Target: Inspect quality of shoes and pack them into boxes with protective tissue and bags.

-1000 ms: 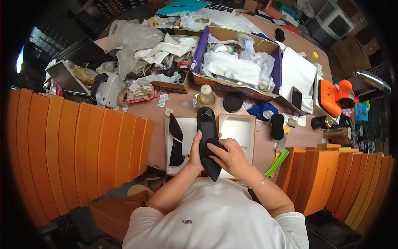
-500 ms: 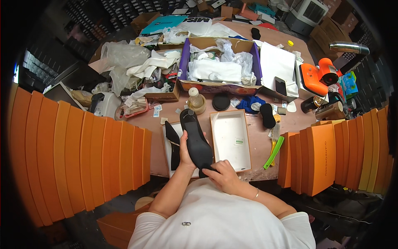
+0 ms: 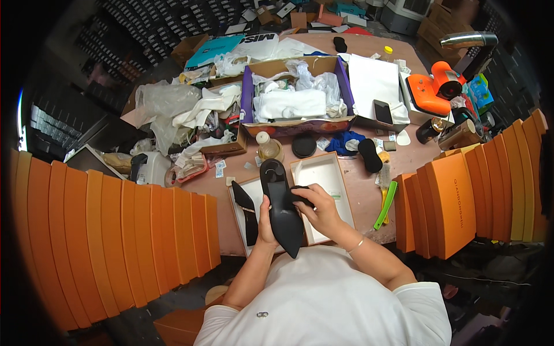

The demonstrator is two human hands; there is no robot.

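My left hand [image 3: 265,228] is wrapped round a black pointed-toe shoe [image 3: 284,216], its toe toward me and its open heel end away. On the shoe's right side, my right hand [image 3: 321,212] pinches a small black pad [image 3: 301,195] against its edge; the fingers partly cover the pad. Under my left hand, a second black shoe [image 3: 248,213] with a glinting strip lies in one white-lined box half [image 3: 235,222]. The other box half [image 3: 341,193], white inside with an orange rim, sits beneath my right hand.
Orange shoe boxes [image 3: 138,242] line the left, and more orange boxes [image 3: 447,202] stand right. Behind the shoe are a clear bottle [image 3: 270,149], a round black tin [image 3: 304,145] and a purple box [image 3: 297,125] of wrapping. A black sponge [image 3: 370,155] and a green-handled tool [image 3: 385,206] lie right.
The shoe has tilted to show more of its inside and upper. My right hand has moved from its near end up to its right side with the black pad. The view has shifted slightly.
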